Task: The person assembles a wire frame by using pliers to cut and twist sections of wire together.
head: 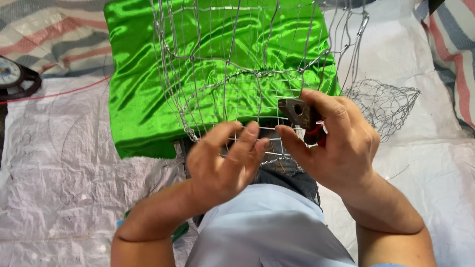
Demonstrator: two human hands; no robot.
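The white woven plastic sheet (59, 188) covers the ground under the whole work area. On it, directly ahead of the person, lies a bright green satin cushion (148, 74), its near edge close to the knees.

The wire mesh frame (222, 74) stands over the cushion and rises toward the camera; its lower rim reaches down to the person's lap, where both hands meet it. The grid is made of thin silver wire with a thicker twisted wire curving through it.

A smaller wire mesh cone (383, 101) lies on the sheet to the right of the cushion, well apart from the hands.

The left hand (225, 163) is half closed, fingertips curled onto the lower rim of the wire mesh frame and pinching the wire.

The right hand (341, 143) is closed around the pliers (299, 112). The dark metal head projects past the thumb just above the frame's lower rim; a red handle shows inside the palm.

A round dial scale (12, 76) sits at the far left edge, partly cut off by the picture border.
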